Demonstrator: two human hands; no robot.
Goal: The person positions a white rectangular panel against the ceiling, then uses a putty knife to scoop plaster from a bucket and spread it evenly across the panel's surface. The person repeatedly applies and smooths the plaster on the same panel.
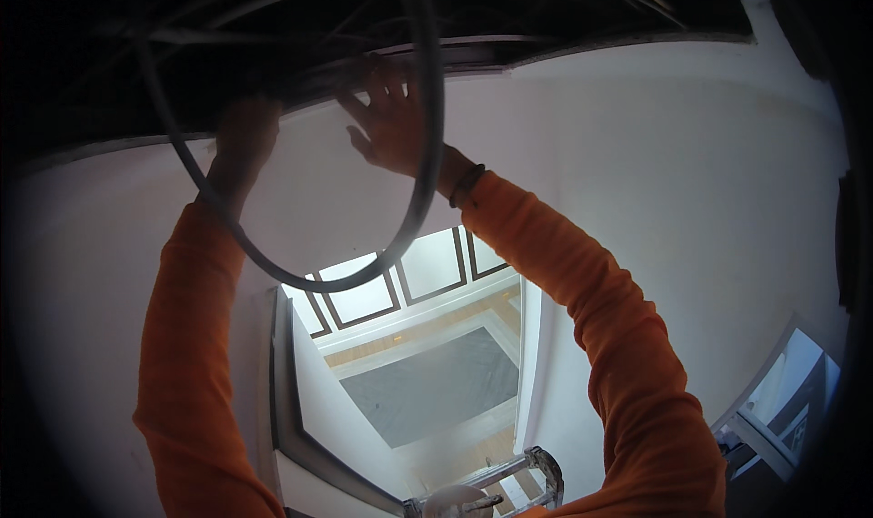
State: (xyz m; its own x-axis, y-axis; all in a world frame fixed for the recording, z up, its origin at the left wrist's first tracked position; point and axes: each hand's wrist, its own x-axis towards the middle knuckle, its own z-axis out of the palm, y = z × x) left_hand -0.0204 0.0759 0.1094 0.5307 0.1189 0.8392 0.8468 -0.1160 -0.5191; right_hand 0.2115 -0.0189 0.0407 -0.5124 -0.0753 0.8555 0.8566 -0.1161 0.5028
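Observation:
My left hand (250,122) is raised, fingers curled, at the lower edge of a dark ceiling opening (582,9); what it grips, if anything, is hidden in shadow. To its right my right hand (386,118) has its fingers spread, their tips up at the opening's edge; whether they touch anything in the dark is unclear. A thick grey cable (350,281) hangs in a big loop in front of both arms, passing close across my right hand. Thinner cables (236,36) run inside the dark opening. Both forearms wear orange sleeves, with a dark band on my right wrist.
A white wall (664,181) surrounds the opening. Below are a doorway with a dark-edged frame (291,409), framed panels (432,263) and a floor with a grey centre (427,382). A metal ladder top (546,468) stands below me. A small bright opening (791,391) is at lower right.

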